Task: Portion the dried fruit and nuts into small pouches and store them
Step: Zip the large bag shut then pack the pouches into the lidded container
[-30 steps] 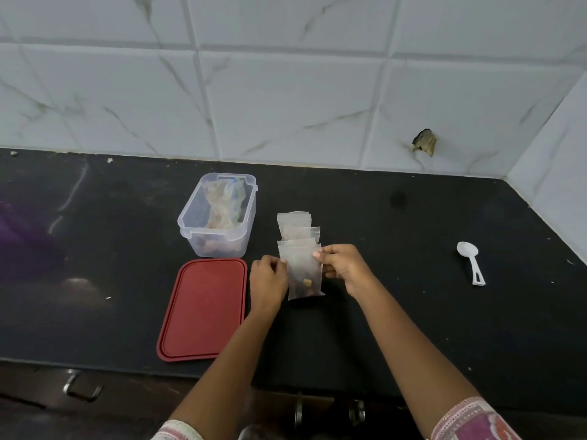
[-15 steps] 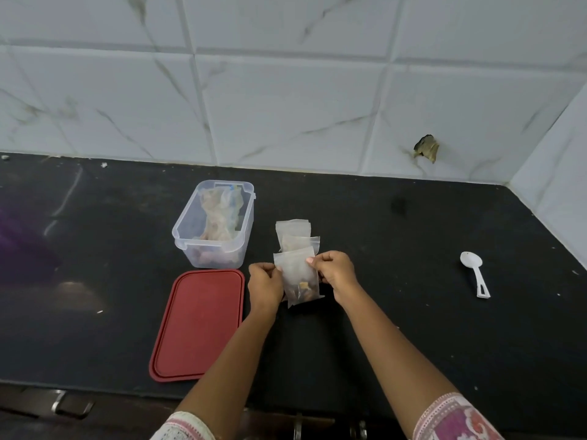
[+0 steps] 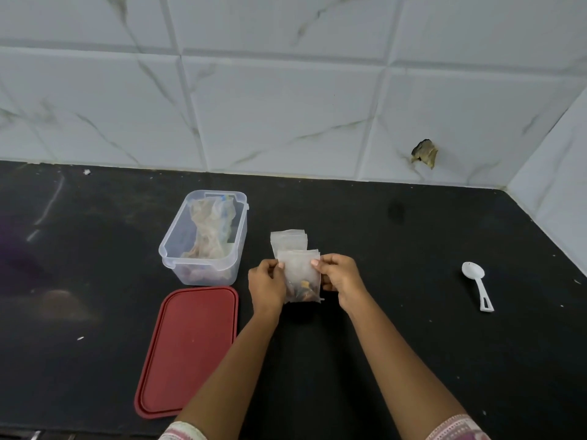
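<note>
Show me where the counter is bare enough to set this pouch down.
Widest bare counter lies between the right hand and the white spoon, and left of the clear container and red lid. Crowded mid-counter: container, lid, pouch stack, left hand, filled pouch.

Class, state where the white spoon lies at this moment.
In the head view, the white spoon lies on the black counter at the right, beyond the right hand, near the tiled side wall.

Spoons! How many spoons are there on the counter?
1. The white spoon lies alone on the black counter, far right, its bowl toward the wall. None shows in the clear container, though the crumpled bag inside could hide one.
</note>
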